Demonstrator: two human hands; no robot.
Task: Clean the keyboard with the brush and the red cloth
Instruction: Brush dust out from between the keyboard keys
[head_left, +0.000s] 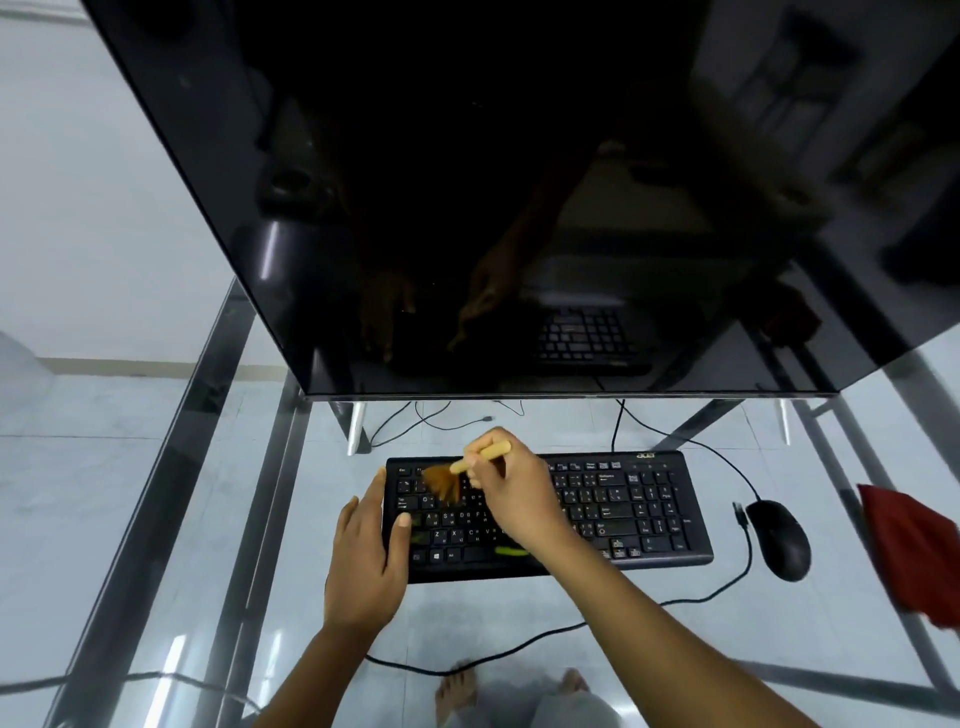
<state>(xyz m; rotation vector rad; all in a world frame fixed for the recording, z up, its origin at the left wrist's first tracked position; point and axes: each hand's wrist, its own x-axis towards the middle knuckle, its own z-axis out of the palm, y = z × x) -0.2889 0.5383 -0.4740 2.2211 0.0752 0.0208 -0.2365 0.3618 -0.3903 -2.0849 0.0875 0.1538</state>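
Keyboard (639, 506) lies flat on the glass desk (156, 467), just in front of the dark monitor (467, 182). Right hand (511, 491) grips the wooden handle of the brush (457, 475), bristles down on the upper-left keys. Left hand (371, 551) is spread flat, holding nothing, thumb and palm pressed against the keyboard's left edge as if to steady it.

Judgement: brushing step in hand, wiping not yet begun. The right half of the keys and the number pad look unvisited by the bristles at this moment; next move likely calls for working the brush rightward row by row, then reaching for the cloth.

Red cloth (914, 551) sits at the desk's far right edge, well apart from the keyboard. Mouse (782, 538) rests between them, its cable (571, 631) looping across the glass in front of the keyboard; both could snag a reach toward the cloth.
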